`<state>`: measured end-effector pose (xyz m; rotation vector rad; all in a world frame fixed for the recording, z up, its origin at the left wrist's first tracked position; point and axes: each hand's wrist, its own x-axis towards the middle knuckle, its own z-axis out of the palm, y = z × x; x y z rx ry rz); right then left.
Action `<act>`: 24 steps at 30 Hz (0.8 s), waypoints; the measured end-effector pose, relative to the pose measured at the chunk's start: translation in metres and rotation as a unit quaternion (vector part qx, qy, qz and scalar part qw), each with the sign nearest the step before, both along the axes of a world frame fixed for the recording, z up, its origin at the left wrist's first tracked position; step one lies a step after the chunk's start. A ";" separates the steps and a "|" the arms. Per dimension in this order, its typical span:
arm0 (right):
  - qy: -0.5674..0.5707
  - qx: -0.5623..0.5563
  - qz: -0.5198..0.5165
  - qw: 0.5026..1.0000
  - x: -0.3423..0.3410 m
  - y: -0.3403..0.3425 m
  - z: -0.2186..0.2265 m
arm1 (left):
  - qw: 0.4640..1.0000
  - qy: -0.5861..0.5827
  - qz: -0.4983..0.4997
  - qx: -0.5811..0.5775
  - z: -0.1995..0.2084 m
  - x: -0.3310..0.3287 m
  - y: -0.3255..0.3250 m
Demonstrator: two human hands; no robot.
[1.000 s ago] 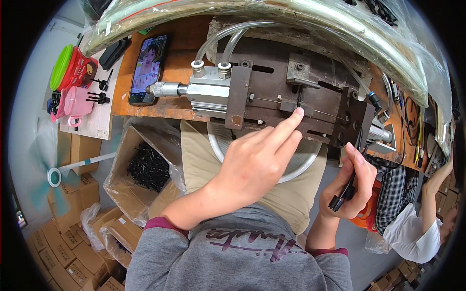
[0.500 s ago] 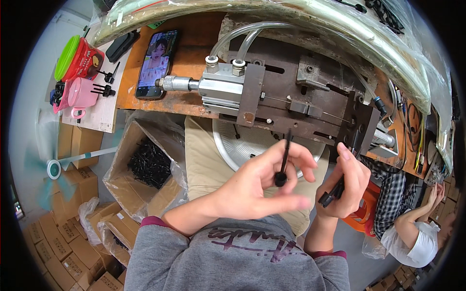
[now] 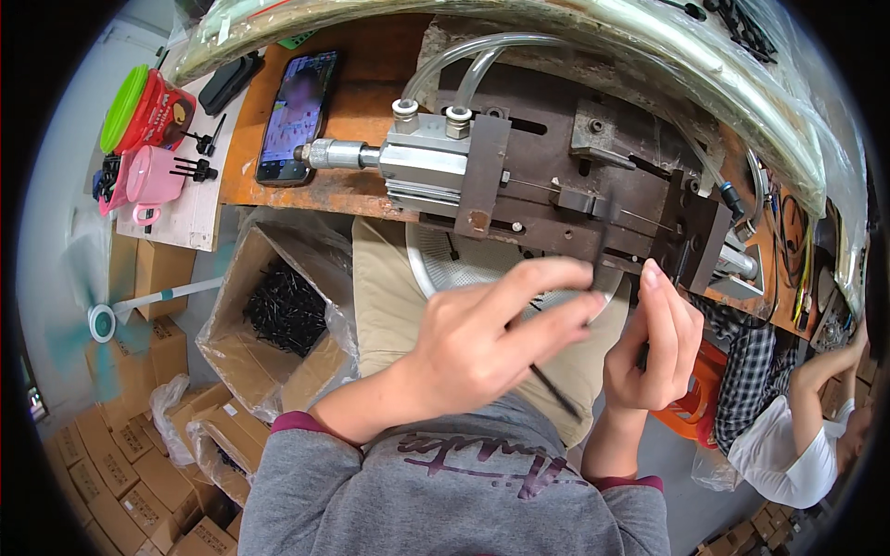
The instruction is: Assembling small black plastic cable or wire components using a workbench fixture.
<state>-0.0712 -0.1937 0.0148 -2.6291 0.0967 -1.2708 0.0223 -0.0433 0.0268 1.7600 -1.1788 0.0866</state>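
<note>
Head view: my left hand (image 3: 482,343) pinches thin black rod (image 3: 553,389) betw. fingertips, just below pneumatic press jig (image 3: 556,185). Right hand (image 3: 660,347) curled shut; contents can't tell. Risk, I judge: loose pinch, rod drops into mesh tray (image 3: 445,264).

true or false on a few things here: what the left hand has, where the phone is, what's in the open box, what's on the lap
1. The left hand pinches a thin black rod. True.
2. The black smartphone lies inside the open cardboard box. False: it lies on the orange wooden bench, screen lit.
3. That box holds small black parts. True.
4. A round white mesh tray sits on the lap under the grey metal press fixture. True.
5. The right hand rests on the pink plastic cup. False: it is raised near the fixture, far from the cup.
</note>
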 end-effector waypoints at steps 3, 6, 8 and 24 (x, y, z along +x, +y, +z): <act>-0.012 0.035 -0.014 0.999 -0.004 -0.003 -0.002 | 0.992 -0.087 0.039 0.085 -0.008 0.006 -0.007; -0.011 0.049 -0.034 0.998 -0.009 -0.006 0.000 | 0.980 -0.144 0.054 0.130 -0.014 0.007 -0.013; -0.018 0.076 -0.022 0.997 -0.012 -0.009 0.000 | 0.973 -0.164 0.061 0.148 -0.013 0.007 -0.017; -0.028 0.249 0.147 0.957 -0.018 -0.012 -0.007 | 0.970 -0.149 0.050 0.184 -0.004 0.011 -0.022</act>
